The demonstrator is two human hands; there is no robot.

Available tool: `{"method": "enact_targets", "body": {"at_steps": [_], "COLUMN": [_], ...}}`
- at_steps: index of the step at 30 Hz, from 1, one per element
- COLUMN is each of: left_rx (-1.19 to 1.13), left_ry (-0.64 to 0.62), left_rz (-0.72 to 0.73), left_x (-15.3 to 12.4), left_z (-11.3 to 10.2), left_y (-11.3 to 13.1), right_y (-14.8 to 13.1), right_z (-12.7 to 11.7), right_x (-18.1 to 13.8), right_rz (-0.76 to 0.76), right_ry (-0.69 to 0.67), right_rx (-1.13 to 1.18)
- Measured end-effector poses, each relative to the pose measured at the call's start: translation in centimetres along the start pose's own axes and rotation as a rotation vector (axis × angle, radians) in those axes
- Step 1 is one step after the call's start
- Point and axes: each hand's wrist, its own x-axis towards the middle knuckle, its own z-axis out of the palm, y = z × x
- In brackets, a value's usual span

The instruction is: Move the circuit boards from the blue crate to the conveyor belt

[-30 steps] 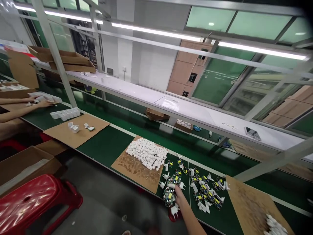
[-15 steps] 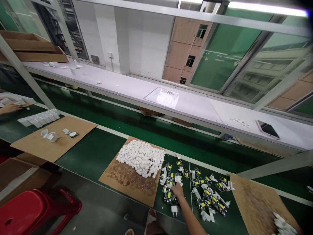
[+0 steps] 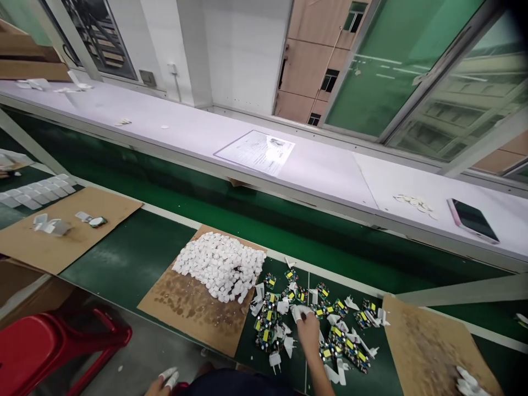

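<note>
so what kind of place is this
Most likely an electronics assembly line in a factory: a long green conveyor belt, a heap of white plastic parts on cardboard, and small circuit boards scattered where the right hand reaches.

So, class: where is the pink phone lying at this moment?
In the head view, the pink phone lies at the far right of the white shelf above the green belt, just right of a small cluster of white discs.

Bare green belt [image 3: 136, 253] lies open at nine o'clock of the right hand [image 3: 307, 330]. At ten o'clock the white heap [image 3: 218, 265] blocks; circuit boards [image 3: 342, 335] crowd from twelve to three. Beyond them, the cardboard sheet [image 3: 424, 346] has free room.
</note>
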Motion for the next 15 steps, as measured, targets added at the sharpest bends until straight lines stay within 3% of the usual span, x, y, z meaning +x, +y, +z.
{"method": "enact_targets", "body": {"at_steps": [4,8,11,15], "left_rx": [-0.047,-0.051,-0.005,0.049], "left_ry": [-0.146,-0.309,-0.412,-0.468], "left_rz": [0.146,0.324,0.413,0.44], "left_x": [0.9,0.4,0.0,0.6], "left_z": [1.2,2.5,1.9,-0.6], "left_y": [5.5,10.7,12.1,11.5], "right_y": [-4.0,-7.3,-8.3,-8.7], "right_z": [0.9,2.2,2.1,0.9], "right_x": [2.8,5.0,5.4,4.4], "right_rz": [-0.18,-0.22,-0.228,-0.236], "right_ry": [-0.129,-0.314,-0.379,-0.398], "right_rx": [-0.142,-0.308,-0.382,-0.401]}}
